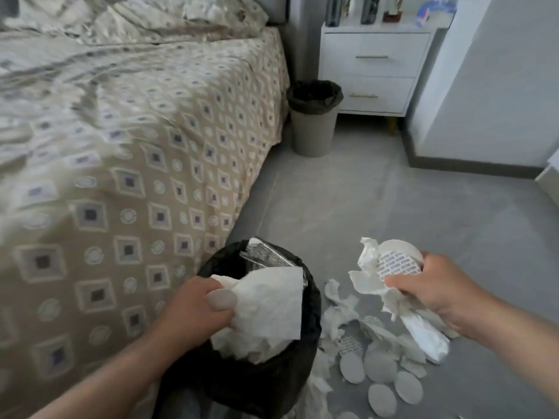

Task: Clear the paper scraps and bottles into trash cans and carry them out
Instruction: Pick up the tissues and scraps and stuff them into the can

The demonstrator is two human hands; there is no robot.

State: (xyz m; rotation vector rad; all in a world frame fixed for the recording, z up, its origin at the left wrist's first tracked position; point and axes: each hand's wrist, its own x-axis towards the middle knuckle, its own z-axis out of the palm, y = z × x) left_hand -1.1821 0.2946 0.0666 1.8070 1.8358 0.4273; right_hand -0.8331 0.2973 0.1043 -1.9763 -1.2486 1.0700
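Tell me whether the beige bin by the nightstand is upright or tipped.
Upright: the beige plastic bin with a black liner stands on its base, its open rim facing up.

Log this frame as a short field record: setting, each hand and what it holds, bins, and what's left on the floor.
setting: bedroom, patterned bed on the left, white nightstand at the back
left hand: grips crumpled white paper over the black-lined bin
right hand: holds a bunch of paper scraps with a round printed white piece, above the floor litter
second bin: beige, dark liner, between bed and nightstand
floor litter: torn paper and round white discs, right of the near bin
bottles: none clearly visible
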